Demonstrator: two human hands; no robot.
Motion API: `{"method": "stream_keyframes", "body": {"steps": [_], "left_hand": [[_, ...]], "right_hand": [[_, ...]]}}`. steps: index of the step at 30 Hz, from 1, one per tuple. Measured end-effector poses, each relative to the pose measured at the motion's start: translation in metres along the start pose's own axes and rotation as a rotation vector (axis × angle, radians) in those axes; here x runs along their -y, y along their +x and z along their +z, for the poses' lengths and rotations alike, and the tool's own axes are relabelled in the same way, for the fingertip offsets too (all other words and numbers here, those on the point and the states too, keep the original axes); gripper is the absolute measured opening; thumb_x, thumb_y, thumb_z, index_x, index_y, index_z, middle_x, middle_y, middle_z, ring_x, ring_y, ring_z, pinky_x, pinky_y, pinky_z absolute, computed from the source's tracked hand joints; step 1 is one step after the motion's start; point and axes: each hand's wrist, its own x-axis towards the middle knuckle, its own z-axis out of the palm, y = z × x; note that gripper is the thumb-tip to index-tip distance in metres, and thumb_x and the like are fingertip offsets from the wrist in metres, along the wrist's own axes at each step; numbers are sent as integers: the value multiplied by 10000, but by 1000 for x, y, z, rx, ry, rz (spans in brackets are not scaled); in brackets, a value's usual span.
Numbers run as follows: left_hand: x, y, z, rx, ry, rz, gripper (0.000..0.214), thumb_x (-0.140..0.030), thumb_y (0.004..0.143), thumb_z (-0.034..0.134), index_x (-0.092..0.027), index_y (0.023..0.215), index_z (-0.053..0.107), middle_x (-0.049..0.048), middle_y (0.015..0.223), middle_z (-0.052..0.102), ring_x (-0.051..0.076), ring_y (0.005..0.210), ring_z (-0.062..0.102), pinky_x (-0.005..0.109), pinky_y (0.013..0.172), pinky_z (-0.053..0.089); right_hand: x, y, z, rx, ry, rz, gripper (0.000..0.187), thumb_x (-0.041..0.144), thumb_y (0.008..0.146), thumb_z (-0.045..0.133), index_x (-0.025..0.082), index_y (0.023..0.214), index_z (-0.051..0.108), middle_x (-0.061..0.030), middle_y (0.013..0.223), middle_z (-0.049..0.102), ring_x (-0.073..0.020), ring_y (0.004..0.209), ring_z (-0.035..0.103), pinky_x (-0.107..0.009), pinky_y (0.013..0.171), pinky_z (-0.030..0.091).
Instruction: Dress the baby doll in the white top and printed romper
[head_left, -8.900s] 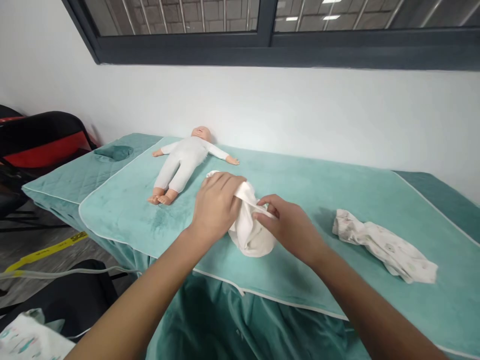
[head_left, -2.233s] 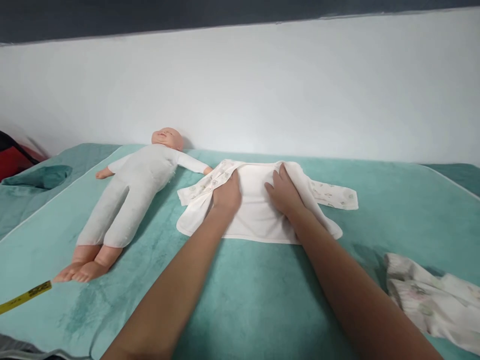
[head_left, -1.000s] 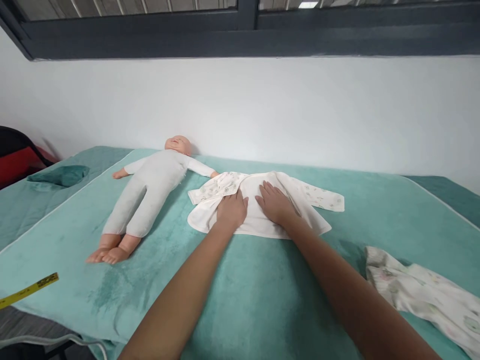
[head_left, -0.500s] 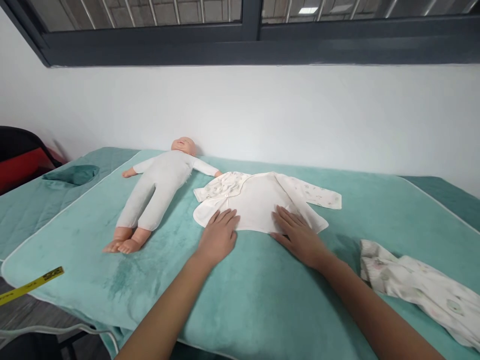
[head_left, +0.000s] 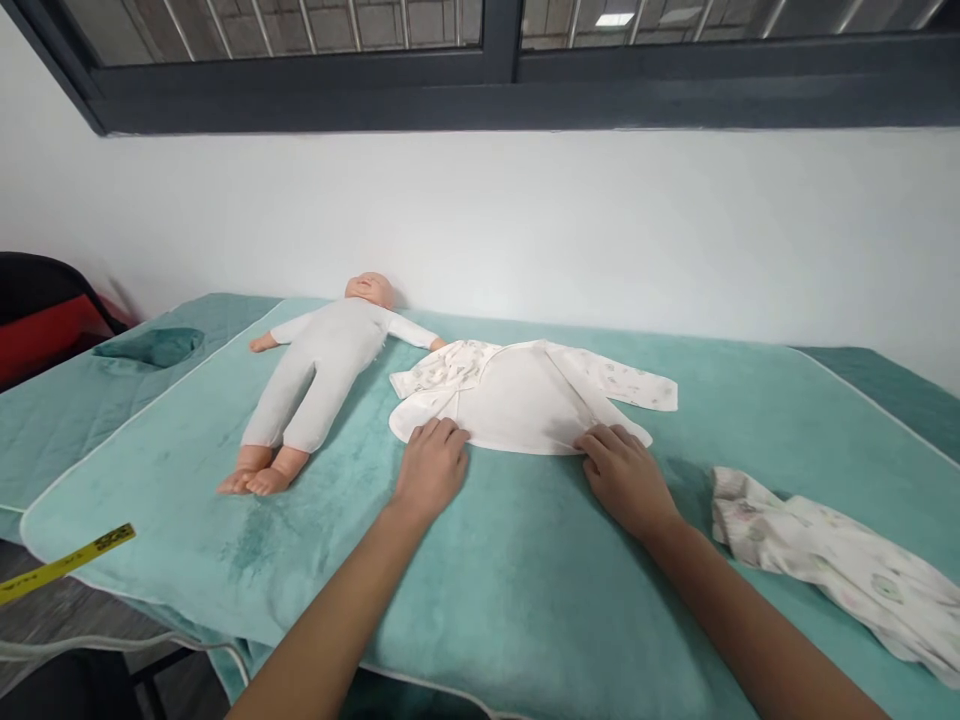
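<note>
A white fabric baby shirt (head_left: 525, 405) with small-printed sleeves lies spread at the centre. At its near hem, the left hand (head_left: 433, 465) and right hand (head_left: 626, 475) have fingers bent, close together; whether they pinch cloth, I cannot tell. The flat yellow strip (head_left: 67, 562), near left, bears illegible dark lettering. The green cover (head_left: 540, 580) looks velvety.

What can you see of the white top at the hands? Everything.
The white top looks like soft cloth, with a plain body and small prints on both sleeves. It lies spread open on the teal cover, the sleeve nearer the doll rumpled, the other straighter. The left hand and right hand touch its lower edge. Whether the doll touches it is unclear.
</note>
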Motion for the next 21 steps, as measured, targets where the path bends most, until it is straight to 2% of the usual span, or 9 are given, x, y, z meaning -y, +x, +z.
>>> {"method": "stream_keyframes", "body": {"steps": [4,6,8,10,13,15,17,18,21], "left_hand": [[3,-4,3,-66,-147,-20,177,-142,850,495,-192,893,659,52,912,658,212,894,584,352,778,440],[13,-1,3,-160,-270,-69,199,-153,874,458,-194,894,652,47,897,656,199,896,587,332,794,452],[31,7,3,-298,-337,-217,215,-182,894,436,-183,952,644,64,934,646,200,929,585,328,831,460],[53,18,2,-383,-319,-440,238,-259,899,469,-162,1050,626,98,1000,625,222,953,579,354,857,461],[81,36,5,-316,-327,-688,373,-391,873,546,-155,1157,597,108,1010,634,236,919,589,363,818,466],[91,44,8,-247,-371,-705,391,-413,852,574,-174,1159,615,81,931,655,232,886,596,349,795,466],[96,49,11,-251,-449,-655,341,-378,842,577,-192,1118,654,52,854,656,215,847,600,335,793,469],[97,50,12,-284,-505,-627,306,-351,841,569,-194,1081,675,43,839,656,203,831,602,327,800,473],[101,52,14,-455,-665,-562,234,-267,835,531,-184,956,714,40,891,682,178,860,620,308,854,486]], "right_hand": [[-1,-2,0,-29,14,5,178,70,829,513,184,827,649,-53,852,631,-215,864,531,-332,779,362],[0,-3,0,-33,39,7,188,85,859,493,184,824,649,-54,839,633,-211,860,536,-333,791,364],[2,-2,2,-24,105,15,204,94,882,472,182,858,655,-62,883,648,-211,898,549,-330,816,378],[8,4,5,6,214,38,214,105,891,463,182,926,660,-69,976,660,-215,968,557,-329,851,399],[24,28,13,67,424,106,259,110,875,465,192,1036,651,-72,1111,649,-221,1073,548,-344,921,421],[39,55,21,108,620,198,276,106,842,491,193,1053,646,-77,1147,637,-227,1117,543,-367,980,418],[54,88,30,150,898,393,257,117,796,545,183,1026,639,-85,1119,641,-232,1098,572,-394,1019,421],[61,105,36,182,1073,530,263,127,781,570,175,1034,627,-90,1099,645,-229,1060,601,-397,1010,443],[78,144,52,231,1278,644,332,233,835,544,167,1161,540,-103,1094,648,-183,866,680,-348,832,564]]}}
